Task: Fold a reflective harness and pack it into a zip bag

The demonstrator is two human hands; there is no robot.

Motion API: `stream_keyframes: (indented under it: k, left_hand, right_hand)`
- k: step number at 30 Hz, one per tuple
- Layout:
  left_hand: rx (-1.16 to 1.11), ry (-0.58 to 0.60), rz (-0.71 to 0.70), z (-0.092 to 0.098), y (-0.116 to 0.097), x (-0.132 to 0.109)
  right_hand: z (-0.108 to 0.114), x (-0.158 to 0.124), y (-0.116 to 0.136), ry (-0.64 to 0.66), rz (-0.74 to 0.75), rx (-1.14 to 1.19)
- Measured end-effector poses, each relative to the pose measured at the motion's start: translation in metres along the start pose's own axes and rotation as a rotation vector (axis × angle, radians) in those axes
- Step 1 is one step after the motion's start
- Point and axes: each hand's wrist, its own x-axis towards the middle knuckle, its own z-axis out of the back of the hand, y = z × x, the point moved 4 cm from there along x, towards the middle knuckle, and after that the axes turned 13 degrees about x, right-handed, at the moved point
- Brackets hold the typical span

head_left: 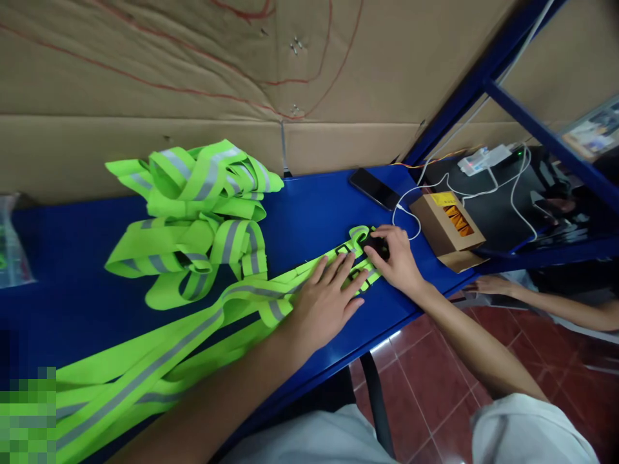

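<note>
Pressing flat on the green straps (251, 291), left hand (329, 299) has its fingers stretched out and slightly spread, pads down, webbing directly underneath; not gripped round anything. Right hand (395, 259) has thumb and fingers bent in around a black buckle (379, 245) at the straps' far end, thumb on one side, fingers on the other, small gap between; can't tell how firm the hold is. Short green loop (358, 236) just beside the right fingertips.

Two black sliders visible on the webbing: upper slider (343, 249) beyond the left fingertips, lower slider (361, 281) beside them, partly covered. Straps run from the right hand, under the left, to the lower left; several lengths overlap, exact count unclear. Grey stripe along the webbing.

Further out: two loose heaps of the same webbing, back heap (203, 177) and front heap (193, 251), touching, on the blue table (304, 216). One black phone (373, 189) behind the right hand. One open cardboard box (442, 225) to its right, white cable (411, 191) alongside. One plastic bag (13, 248) at far left. One co-worker's forearm (556, 304) at right.
</note>
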Motion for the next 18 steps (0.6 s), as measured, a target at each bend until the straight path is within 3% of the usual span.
stream_keyframes:
  k: [4,8,10,15,18]
  left_hand:
    - [-0.015,0.014,-0.015,-0.001,0.001,0.001]
    - [-0.013,0.014,0.011,-0.002,0.001,0.001]
    - [0.006,0.014,0.06,-0.003,0.003,0.001]
    - [0.079,0.042,0.052,-0.003,0.001,0.0]
    - [0.088,0.025,0.062,-0.003,0.001,-0.001]
  right_hand:
    - [-0.001,0.005,-0.01,0.006,-0.214,-0.009]
    - [0.001,0.009,-0.001,0.081,-0.341,0.089]
    - [0.003,0.011,0.008,0.067,-0.293,0.0]
    - [-0.003,0.007,0.03,0.032,0.022,-0.425]
    - [-0.006,0.0,0.035,0.103,0.161,-0.425]
